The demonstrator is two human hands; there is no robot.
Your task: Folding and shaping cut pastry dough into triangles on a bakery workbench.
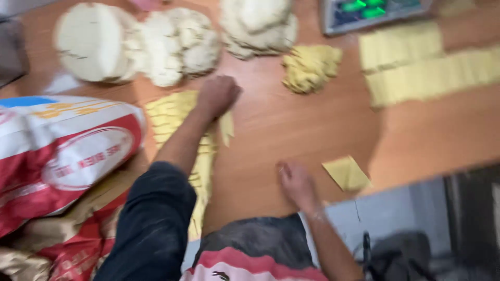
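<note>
right hand (296, 183) nearest, palm down on wooden table (281, 125), finger spread lost to blur | small yellow dough square (346, 173) just beside it | left hand (217, 95) fisted, pressing strip of yellow dough sheets (172, 112) | red-and-white sack (62, 156) at left | white dough discs (135, 44) beyond | crumpled yellow dough (311, 67) apart

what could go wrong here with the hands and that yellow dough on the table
The small yellow dough square lies right at the table edge, beside the right hand; a brush might knock it off. The left hand presses on the strip of cut yellow sheets, which could smear or stick together. The left sleeve lies over that strip near the flour sack and may drag pieces along.
</note>
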